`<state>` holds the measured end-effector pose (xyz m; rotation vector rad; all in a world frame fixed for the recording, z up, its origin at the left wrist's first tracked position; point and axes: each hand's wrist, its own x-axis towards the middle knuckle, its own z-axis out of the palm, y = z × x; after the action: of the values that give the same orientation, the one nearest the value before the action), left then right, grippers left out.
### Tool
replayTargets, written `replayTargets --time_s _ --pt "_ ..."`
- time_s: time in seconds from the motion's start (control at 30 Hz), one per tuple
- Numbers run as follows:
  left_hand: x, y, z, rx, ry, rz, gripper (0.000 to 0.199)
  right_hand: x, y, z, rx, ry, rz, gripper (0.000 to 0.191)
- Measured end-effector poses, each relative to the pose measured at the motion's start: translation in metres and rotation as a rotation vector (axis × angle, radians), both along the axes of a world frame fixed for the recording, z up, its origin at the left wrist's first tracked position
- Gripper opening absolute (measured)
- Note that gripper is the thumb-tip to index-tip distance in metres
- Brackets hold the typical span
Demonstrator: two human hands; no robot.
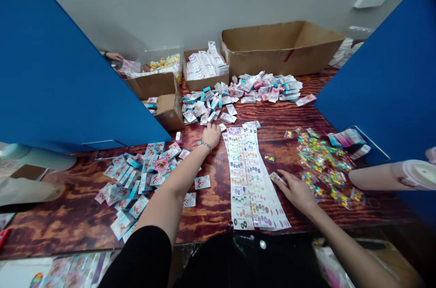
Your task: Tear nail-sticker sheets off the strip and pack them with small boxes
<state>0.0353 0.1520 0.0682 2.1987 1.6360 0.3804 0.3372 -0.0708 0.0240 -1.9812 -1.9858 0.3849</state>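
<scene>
My left hand (pixel 211 135) reaches forward to the near edge of a heap of small, partly flattened cartons (pixel 213 104). Its fingers look slightly apart, and I see nothing held in them. Closer to me, my right hand (pixel 297 189) pinches a small printed piece (pixel 277 178), perhaps a folded sticker sheet, between thumb and fingers. Long printed sticker strips (pixel 240 174) lie overlapped between my forearms, just left of the right hand. One small colourful packet (pixel 269 158) rests beyond that hand. Left of my left forearm spreads a pile of small boxes (pixel 146 174) with hand pictures.
Clear packets with yellow and green bits (pixel 318 156) are heaped on the right. Behind stand a large open carton (pixel 272 58) and a smaller one of sticker strips (pixel 204 82). Blue partitions (pixel 68 74) flank the table; a bottle (pixel 384 176) stands right. Another person's hand (pixel 115 56) shows far left.
</scene>
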Motion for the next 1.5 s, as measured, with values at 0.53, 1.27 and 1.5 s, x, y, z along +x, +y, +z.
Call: replayTargets --time_s 0.53,1.27,1.5 --pt "0.003 -0.163 0.033 -1.062 -1.403 0.209 0.037 -0.079 0.025 0.106 0.683 -0.01 0.415 0.019" --pt "0.002 -0.175 0.04 -0.659 -1.064 0.053 0.041 -0.073 0.031 0.105 0.686 -0.291 0.819 0.023" --pt "-0.008 -0.18 0.046 -0.179 -0.357 -0.413 0.055 -0.078 0.024 0.104 0.693 -0.364 0.834 0.019"
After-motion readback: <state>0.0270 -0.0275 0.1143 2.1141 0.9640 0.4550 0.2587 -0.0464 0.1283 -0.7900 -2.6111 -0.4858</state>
